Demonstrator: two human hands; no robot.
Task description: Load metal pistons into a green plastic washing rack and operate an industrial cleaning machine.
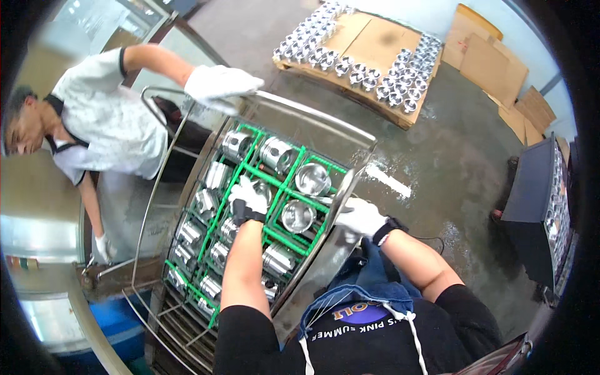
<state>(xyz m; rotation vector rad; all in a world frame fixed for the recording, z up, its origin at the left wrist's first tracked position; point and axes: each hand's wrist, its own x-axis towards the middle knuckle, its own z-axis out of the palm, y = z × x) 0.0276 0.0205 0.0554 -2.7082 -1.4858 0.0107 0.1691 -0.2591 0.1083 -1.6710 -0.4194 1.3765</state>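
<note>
Green-barred rack [289, 181] holds several shiny metal pistons [278, 154] in its compartments, some lying on their sides. My left hand [249, 199], in a white glove with a dark wrist band, reaches into the middle of the rack. Its fingers are bent at the edge of a piston [263, 192], partly covering it. In a white glove too, my right hand [361, 217] is closed around the metal side rail [347, 187] of the cart. Two pistons, one of them an open-ended piston [299, 216], stand just left of that rail.
Across the cart, a co-worker [112, 115] in white gloves has one hand by the far rail. A pallet [350, 37] with cardboard and rows of pistons lies beyond. Cardboard sheets [484, 69] lean at the wall; a dark bin [531, 187] stands right on the wet floor.
</note>
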